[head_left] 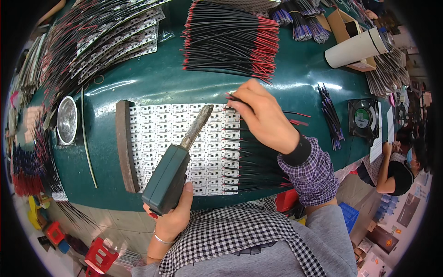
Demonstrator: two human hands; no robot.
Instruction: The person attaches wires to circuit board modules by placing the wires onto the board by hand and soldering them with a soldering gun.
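My left hand [174,219] grips a dark green soldering gun [167,177], whose metal tip points up and away over a white circuit board panel [152,138]. My right hand [265,115] is closed in a pinch at the panel's far right corner. Between its fingertips is a thin black and red wire [234,99], partly hidden by the hand. The gun's tip is a short way left of that wire, apart from it. Several black wires [258,159] run rightward from the panel's right edge. Along the panel's left edge lies a brown bar [123,147].
Beyond the panel lies a large stack of black wires with red ends [230,41]. A round metal dish [67,120] and a thin rod [87,138] sit at left. At right are a wire bundle [330,117], a black fan [363,118] and a white cylinder [355,48]. Another person [399,171] sits far right.
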